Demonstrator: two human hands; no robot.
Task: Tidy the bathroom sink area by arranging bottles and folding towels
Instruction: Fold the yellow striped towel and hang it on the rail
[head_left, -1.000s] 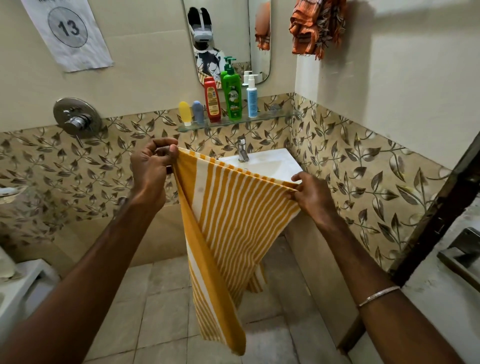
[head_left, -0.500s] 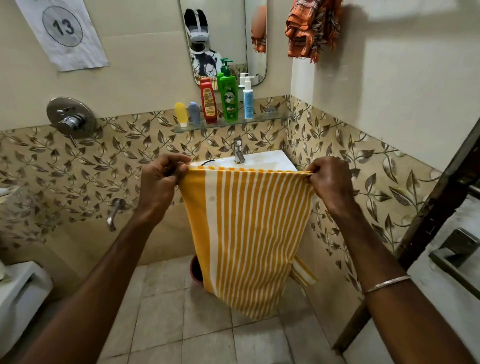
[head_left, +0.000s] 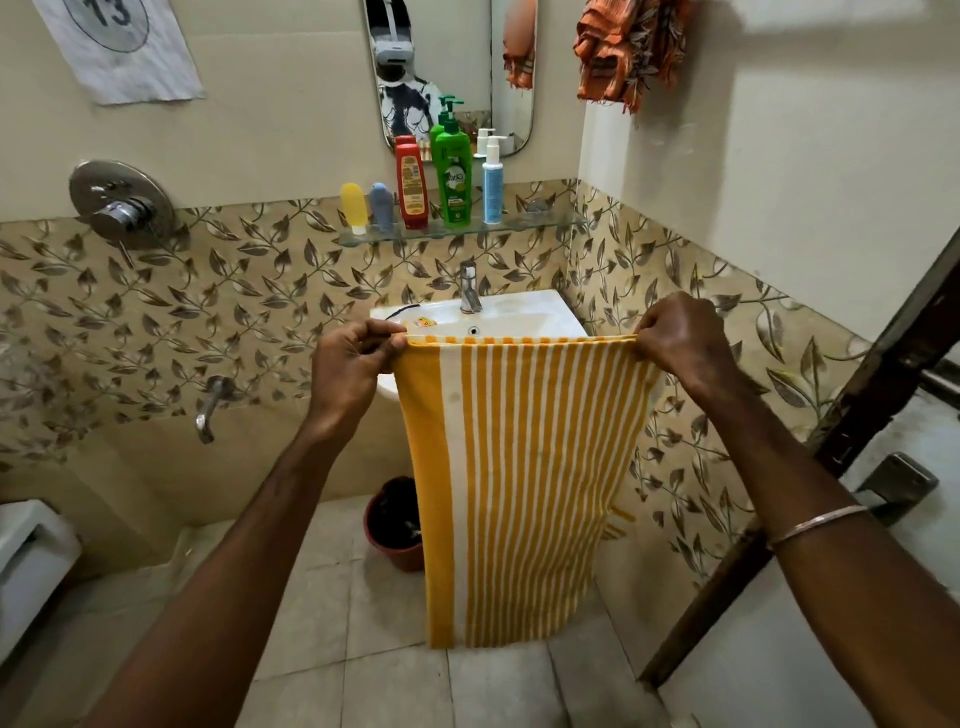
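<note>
Hanging flat at the centre of the frame, the yellow and white striped towel (head_left: 524, 488) is stretched by its top edge in front of the white sink (head_left: 514, 312). The left hand (head_left: 350, 371) is closed on the top left corner and the right hand (head_left: 675, 343) on the top right corner. On the glass shelf (head_left: 545, 224) in the upper middle stand a yellow tube (head_left: 354, 207), a grey tube (head_left: 381, 206), a red bottle (head_left: 412, 183), a green pump bottle (head_left: 453, 171) and a white and blue pump bottle (head_left: 492, 182) in a row. An orange cloth (head_left: 623, 49) hangs at the upper right.
</note>
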